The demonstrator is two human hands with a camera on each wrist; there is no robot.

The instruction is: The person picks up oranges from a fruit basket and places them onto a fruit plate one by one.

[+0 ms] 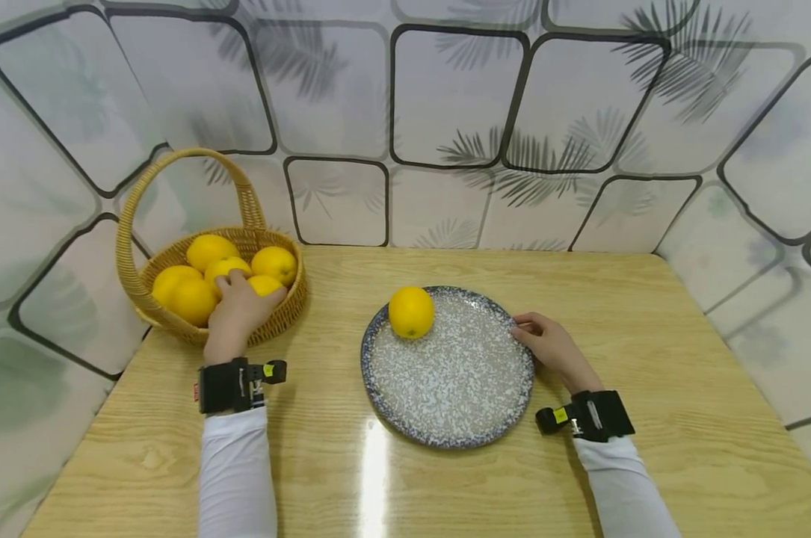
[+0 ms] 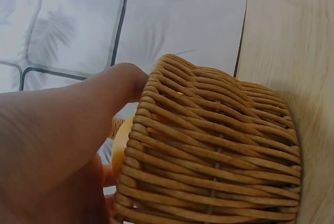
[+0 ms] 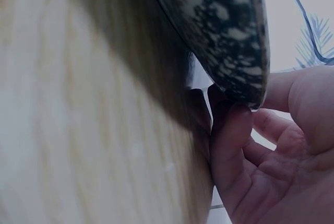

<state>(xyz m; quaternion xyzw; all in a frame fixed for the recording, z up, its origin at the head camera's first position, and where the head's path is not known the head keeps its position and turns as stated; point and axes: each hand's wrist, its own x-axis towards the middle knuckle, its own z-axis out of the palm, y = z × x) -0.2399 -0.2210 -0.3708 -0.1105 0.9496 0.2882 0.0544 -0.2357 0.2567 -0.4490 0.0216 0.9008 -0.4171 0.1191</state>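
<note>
At the basket (image 1: 285,315), gripping yellow fruit (image 1: 266,283) with left fingers (image 1: 237,277). Pinching the plate (image 1: 462,373) with right fingers (image 1: 531,320), likely to steady it.

The wicker basket (image 1: 294,302) and speckled plate (image 1: 455,373) hold yellow fruit (image 1: 411,312).

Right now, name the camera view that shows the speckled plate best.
The head view: nearly the whole speckled plate shows from above. The right wrist view catches only part of its edge, close up; the left wrist view, none.
</note>
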